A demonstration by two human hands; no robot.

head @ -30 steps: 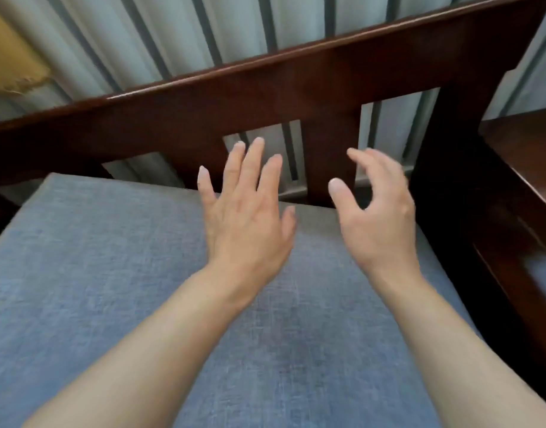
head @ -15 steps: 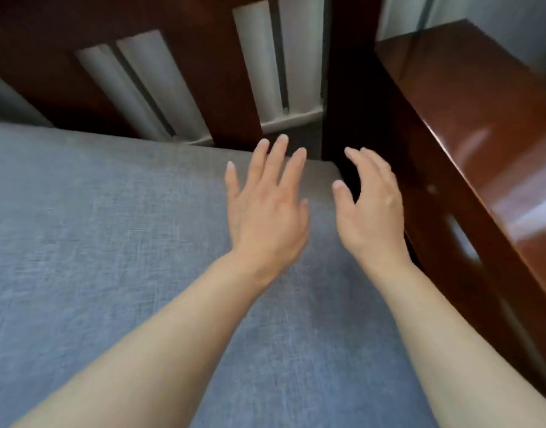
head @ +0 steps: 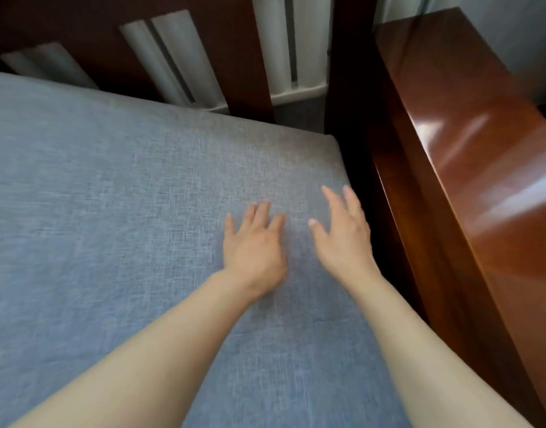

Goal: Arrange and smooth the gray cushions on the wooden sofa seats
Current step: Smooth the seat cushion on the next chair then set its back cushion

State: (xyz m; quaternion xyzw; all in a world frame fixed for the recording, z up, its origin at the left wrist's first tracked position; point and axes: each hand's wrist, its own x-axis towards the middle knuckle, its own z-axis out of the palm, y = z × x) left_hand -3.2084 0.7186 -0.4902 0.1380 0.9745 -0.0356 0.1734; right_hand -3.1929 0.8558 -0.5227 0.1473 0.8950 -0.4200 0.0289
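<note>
— Both hands are reaching lower on the gray cushion point(head: 117, 211) than half a second ago, and the view is tilting down, so the sofa's backrest slats point(head: 237, 54) are sliding toward the top edge.

— What is the left hand point(head: 253, 245) doing?

— It is lying palm down on the fabric, fingers point(head: 259, 211) straight and slightly spread, grasping nothing.

— And the right hand point(head: 342, 239)?

— It is sitting just beside the left one, nearer the cushion's right edge, fingers point(head: 352, 199) released and stretched forward, thumb out to the side. Whether its palm is pressing the fabric or hovering just above it, I cannot tell.

— Where is the cushion lying?

— It is resting flat on the seat of the wooden sofa, its far right corner tucked close to the backrest, with a dark gap between its right edge and the glossy wooden armrest point(head: 469, 156).
</note>
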